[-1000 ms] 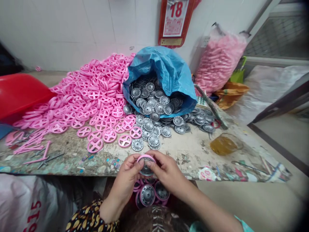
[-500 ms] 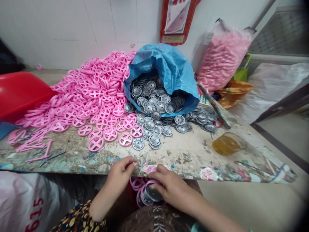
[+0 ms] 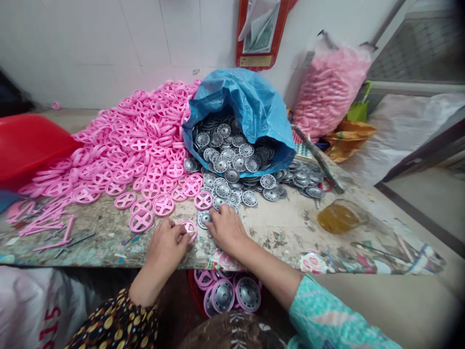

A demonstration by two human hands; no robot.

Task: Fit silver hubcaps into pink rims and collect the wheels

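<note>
At the table's front edge, my left hand (image 3: 165, 249) pinches the near-left rim of a pink plastic wheel (image 3: 190, 228) with a four-spoke cross. My right hand (image 3: 225, 228) is just to the right, its thumb and fingers closed on the edge of a grey hubcap-like disc (image 3: 203, 219). Behind my hands, more grey discs (image 3: 250, 198) spill from a blue plastic bag (image 3: 254, 97). A large heap of pink wheels (image 3: 134, 126) lies to its left. Below the table edge, pink wheels fitted with grey discs (image 3: 223, 295) lie in a red container (image 3: 192, 291).
At the left are a red plastic tub (image 3: 32, 145) and pink rods (image 3: 45, 225). A jar of amber liquid (image 3: 337, 216) and a wooden stick (image 3: 319, 157) are at the right. A clear bag of pink parts (image 3: 329, 89) stands behind.
Both hands have moved forward onto the table. My left hand has taken hold of a pink wheel, my right a grey disc. My right hand has left the fitted wheels below.
</note>
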